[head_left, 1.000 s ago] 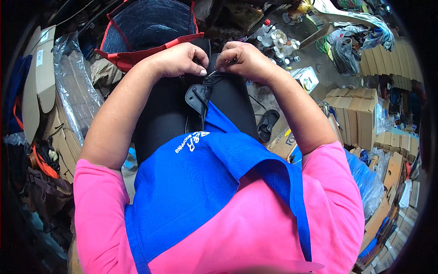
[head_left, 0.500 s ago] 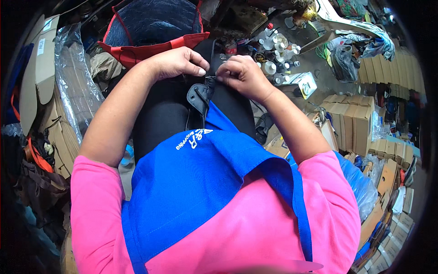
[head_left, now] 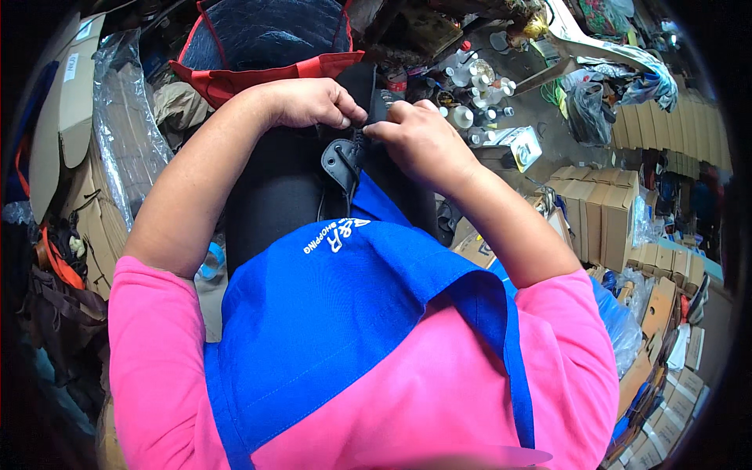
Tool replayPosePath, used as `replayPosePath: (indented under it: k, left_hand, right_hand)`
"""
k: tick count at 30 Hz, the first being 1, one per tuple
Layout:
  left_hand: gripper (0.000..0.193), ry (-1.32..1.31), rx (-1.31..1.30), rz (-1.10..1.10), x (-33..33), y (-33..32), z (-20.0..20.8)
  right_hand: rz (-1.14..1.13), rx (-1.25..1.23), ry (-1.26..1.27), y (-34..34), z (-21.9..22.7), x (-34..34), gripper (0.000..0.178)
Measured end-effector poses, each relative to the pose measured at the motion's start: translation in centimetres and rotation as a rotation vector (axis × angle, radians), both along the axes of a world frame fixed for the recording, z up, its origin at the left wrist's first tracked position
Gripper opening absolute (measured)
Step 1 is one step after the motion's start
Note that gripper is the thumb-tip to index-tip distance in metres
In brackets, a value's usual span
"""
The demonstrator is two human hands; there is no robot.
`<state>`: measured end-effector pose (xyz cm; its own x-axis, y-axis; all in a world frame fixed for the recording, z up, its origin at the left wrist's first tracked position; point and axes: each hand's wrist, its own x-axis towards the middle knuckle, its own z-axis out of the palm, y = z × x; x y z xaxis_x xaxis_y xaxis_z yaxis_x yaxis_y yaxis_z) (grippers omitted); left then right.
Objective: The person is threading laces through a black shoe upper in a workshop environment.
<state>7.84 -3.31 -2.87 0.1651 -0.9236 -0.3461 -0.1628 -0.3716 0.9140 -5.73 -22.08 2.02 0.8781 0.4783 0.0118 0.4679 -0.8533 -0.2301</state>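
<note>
Across my lap lies a black leather piece (head_left: 340,162), like part of a shoe upper, with metal eyelets on a rounded flap. A row of stitches or lacing runs along its edge towards my fingers. My left hand (head_left: 319,102) is closed at the far end of that edge, fingertips bent down on the leather. My right hand (head_left: 427,142) pinches close beside it, thumb and forefinger together; whatever is between them is too small to make out. Under the piece is a blue apron (head_left: 313,290), with black trousers (head_left: 270,200) beyond it.
An open red bag with silvery lining (head_left: 274,66) stands beyond my left hand. Several bottles (head_left: 478,86) crowd the floor ahead to the right. Stacked cardboard (head_left: 599,207) is at the right, with plastic-wrapped cardboard (head_left: 129,133) at the left.
My right hand has turned, its back now more upward, and its fingertips have come closer to my left hand. My left hand has shifted slightly right. The leather piece stays nearly in place.
</note>
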Motion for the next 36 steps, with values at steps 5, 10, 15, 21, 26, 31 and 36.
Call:
replayPosePath:
  k: [5,10,15,21,26,31,36]
  left_hand:
    - [0.023,-0.31,0.066,-0.084,-0.9,-1.1,2.9]
    - [0.019,-0.462,0.007,0.039,-0.3,-1.4,1.2]
    - [0.02,-0.367,-0.139,0.117,0.2,-0.9,-1.1]
    - [0.026,-0.289,-0.101,0.207,-0.5,-0.6,-1.8]
    - [0.051,-0.773,-0.244,0.655,-4.3,2.2,1.6]
    - [0.04,-0.298,0.178,0.419,-7.3,6.3,4.6]
    - [0.02,-0.451,0.33,0.588,-3.8,11.6,2.7]
  right_hand:
    - [0.137,-0.404,-0.008,2.6,1.9,1.3,0.014]
    - [0.11,-0.375,0.072,2.9,0.8,2.2,0.014]
    - [-0.15,-0.055,0.189,1.4,-0.4,2.2,0.013]
    - [-0.229,0.147,0.215,1.9,-2.3,3.0,0.018]
    - [-0.569,0.637,0.598,-1.1,-1.8,3.2,0.02]
    - [-0.168,0.348,0.158,-1.7,-3.2,1.1,0.019]
    - [-0.906,1.23,0.266,-6.0,-7.7,2.3,0.034]
